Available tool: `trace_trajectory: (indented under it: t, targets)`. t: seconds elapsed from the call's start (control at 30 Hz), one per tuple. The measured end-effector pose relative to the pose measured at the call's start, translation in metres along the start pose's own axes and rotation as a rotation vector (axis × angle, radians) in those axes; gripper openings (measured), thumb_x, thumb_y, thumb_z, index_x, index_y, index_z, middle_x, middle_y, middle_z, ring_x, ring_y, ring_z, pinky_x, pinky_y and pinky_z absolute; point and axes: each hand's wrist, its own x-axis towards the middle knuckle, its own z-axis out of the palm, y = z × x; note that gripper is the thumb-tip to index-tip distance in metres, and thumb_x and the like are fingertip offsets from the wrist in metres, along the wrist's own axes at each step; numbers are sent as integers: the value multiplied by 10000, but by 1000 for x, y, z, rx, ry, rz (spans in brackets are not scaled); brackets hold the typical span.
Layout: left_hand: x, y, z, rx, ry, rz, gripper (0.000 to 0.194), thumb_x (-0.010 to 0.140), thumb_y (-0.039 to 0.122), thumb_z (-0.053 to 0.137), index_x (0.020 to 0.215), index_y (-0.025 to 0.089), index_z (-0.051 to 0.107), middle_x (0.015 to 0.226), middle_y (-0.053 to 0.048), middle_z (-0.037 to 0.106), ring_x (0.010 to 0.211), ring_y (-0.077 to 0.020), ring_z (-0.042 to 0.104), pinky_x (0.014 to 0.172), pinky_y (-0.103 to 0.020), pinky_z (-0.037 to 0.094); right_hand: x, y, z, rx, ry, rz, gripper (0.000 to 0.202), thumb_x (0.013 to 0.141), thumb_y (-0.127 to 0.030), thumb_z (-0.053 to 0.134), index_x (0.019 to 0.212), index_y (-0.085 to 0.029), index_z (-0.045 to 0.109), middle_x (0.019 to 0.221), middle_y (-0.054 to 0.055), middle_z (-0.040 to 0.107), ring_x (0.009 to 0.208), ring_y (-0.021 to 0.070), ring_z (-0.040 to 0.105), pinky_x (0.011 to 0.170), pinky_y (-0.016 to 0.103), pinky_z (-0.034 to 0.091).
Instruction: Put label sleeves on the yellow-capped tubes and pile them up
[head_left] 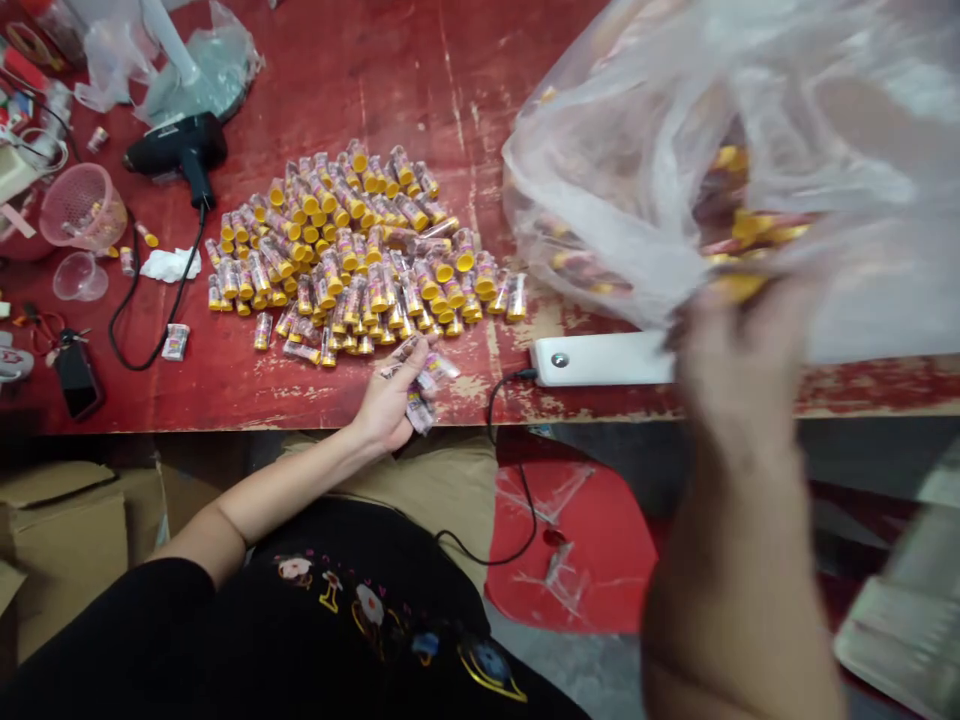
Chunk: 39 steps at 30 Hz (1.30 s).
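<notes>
My left hand (388, 402) is closed on several small printed clear plastic sleeves (420, 410) at the table's front edge. Just beyond it lies a large heap of small tubes with yellow caps (352, 260), in clear wrappers with purple print. My right hand (742, 360), smeared by motion, is at the mouth of a big translucent plastic bag (622, 170). Yellow-capped tubes (757, 228) show inside the bag, right by my fingertips. Whether those fingers grip anything cannot be made out.
A white device (600, 360) with a black cable lies along the front edge of the red table (337, 60). At the left are a black heat gun (184, 150), a pink basket (84, 207), a clear cup (79, 277) and keys (75, 370). A red stool (577, 540) stands below.
</notes>
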Motion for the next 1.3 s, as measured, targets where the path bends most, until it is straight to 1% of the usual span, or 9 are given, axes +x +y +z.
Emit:
trace_trajectory:
  t: [0.13,0.2,0.3,0.43,0.53,0.63,0.8,1.1,1.3]
  targets:
    - [-4,-21,4,51,-58,42,396,672,347,934,961,150,749,765,31,663,579,-37,549,495,-159,378,-97,-12,72,221,-41,298,553,653,-537,889,1045,-199,694,833,18,683,546,70,503,430,197,361]
    - [-6,-28,5,89,-53,92,430,634,345,952,949,147,736,766,31,671,571,-27,528,502,-158,364,-115,-11,98,337,85,325,601,615,-502,912,1084,-198,690,855,14,704,538,58,501,458,195,376]
    - [-9,-28,6,114,-28,126,445,616,399,958,823,141,661,634,76,568,501,-10,431,486,-164,325,-117,-12,113,372,227,288,444,669,-468,895,945,-175,709,694,-26,627,493,40,430,473,195,353]
    - [-13,-18,9,102,27,132,551,621,495,944,723,171,511,576,100,461,477,-12,389,466,-166,298,-115,-24,109,464,205,206,360,811,-527,789,929,-204,679,652,-43,526,527,70,446,523,218,408]
    - [-17,-9,11,74,35,90,566,630,518,938,757,179,503,592,98,457,475,-13,377,452,-159,288,-120,-34,97,606,162,142,378,865,-571,720,1055,-247,675,893,9,614,741,113,582,735,272,534]
    - [-21,-4,13,52,14,34,557,642,502,938,766,177,503,612,90,467,492,-14,389,448,-153,287,-130,-38,86,532,152,41,354,915,-553,664,1124,-267,677,1034,39,625,869,144,616,874,319,547]
    - [-26,-8,12,56,-5,-16,495,718,454,906,758,169,502,644,81,476,522,-11,400,473,-153,302,-143,-36,91,406,230,-55,428,901,-586,671,1202,-284,634,973,42,597,793,157,622,742,320,581]
    - [-29,-10,11,75,-41,-124,425,752,402,889,760,156,543,679,58,524,544,-21,455,466,-157,325,-158,-33,99,228,503,-264,332,908,-285,724,1236,-310,681,1148,50,639,929,185,689,726,323,618]
    - [-32,-9,7,139,-105,-67,396,755,391,889,951,158,634,799,24,651,579,-51,570,513,-185,451,-173,-28,88,153,319,-313,228,882,-215,726,1106,-252,708,1125,81,703,1036,223,712,775,353,640]
